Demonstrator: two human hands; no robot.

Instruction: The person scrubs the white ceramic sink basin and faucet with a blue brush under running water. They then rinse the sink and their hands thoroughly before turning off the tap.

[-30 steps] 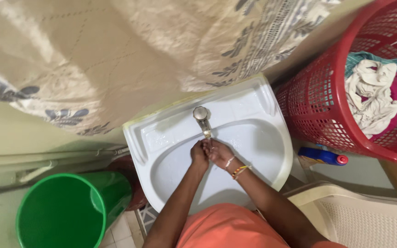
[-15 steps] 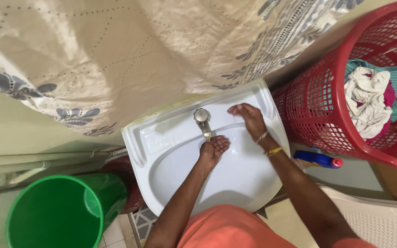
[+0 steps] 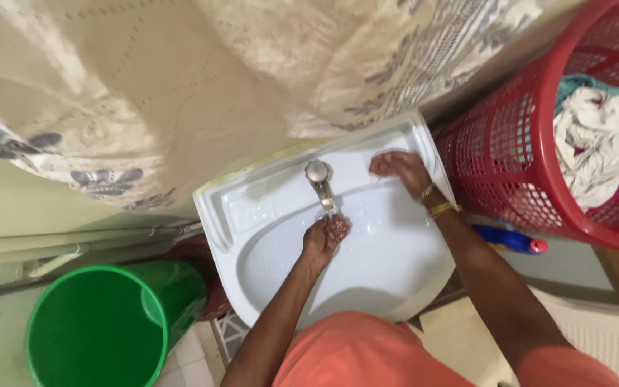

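Observation:
A white wash basin (image 3: 266, 208) is fixed below a patterned curtain, with a metal tap (image 3: 319, 180) at its back rim. Water runs from the spout onto my left hand (image 3: 326, 236), which is cupped palm up under it and holds nothing solid. My right hand (image 3: 399, 166) rests on the basin's back right ledge, fingers curled down onto the rim; whether it covers something small there I cannot tell. Bangles circle my right wrist.
A red plastic laundry basket (image 3: 510, 150) full of clothes stands right of the basin. A blue bottle with a red cap (image 3: 509, 240) lies on the floor below it. A green bucket (image 3: 98, 330) stands at the lower left, and a cream patterned curtain (image 3: 180, 79) hangs behind.
My hands were rubbing together under the tap. The right hand has since moved away to the basin's back right ledge, while the left stays cupped under the water.

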